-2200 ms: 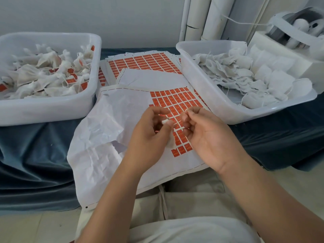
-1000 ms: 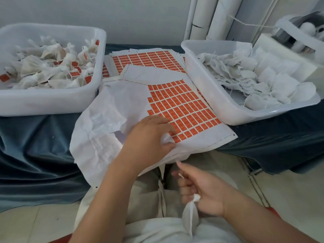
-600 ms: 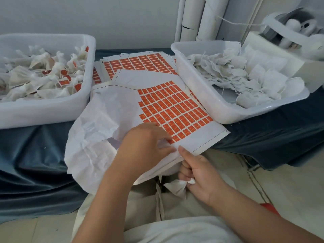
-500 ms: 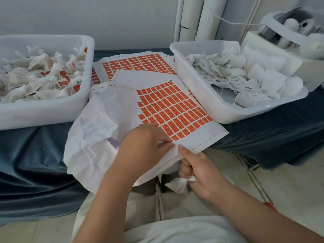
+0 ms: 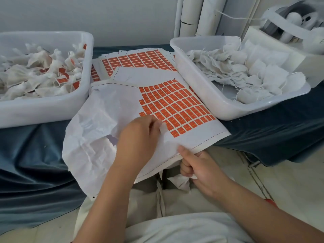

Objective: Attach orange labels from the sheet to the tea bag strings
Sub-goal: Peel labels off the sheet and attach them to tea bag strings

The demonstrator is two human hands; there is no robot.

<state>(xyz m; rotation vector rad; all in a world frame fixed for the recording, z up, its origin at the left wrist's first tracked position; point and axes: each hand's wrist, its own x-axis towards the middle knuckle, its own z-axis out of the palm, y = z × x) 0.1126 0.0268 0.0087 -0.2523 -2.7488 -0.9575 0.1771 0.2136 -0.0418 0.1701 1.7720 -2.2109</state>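
Left grip (image 5: 140, 137): clenched at the fingertips, pinching at the nearest of the orange labels (image 5: 175, 104) (too blurred to tell whether one had lifted)
Right grip (image 5: 199, 167): thumb pressed on the near edge of the label sheet (image 5: 201, 135), the curled fingers below it grasping a tea bag (image 5: 181, 182)
Tea bag: hung from the right grip, under the sheet's edge and apart from the left grip; its string could not be made out
Sheet: beneath both grips, overhanging the desk (image 5: 263, 134)
Step in hand: judged to be peeling one label while the right grip steadied the sheet
Next move: likely called for freeing the label cleanly, then bringing the bag's string up from the right grip to meet the sticky side
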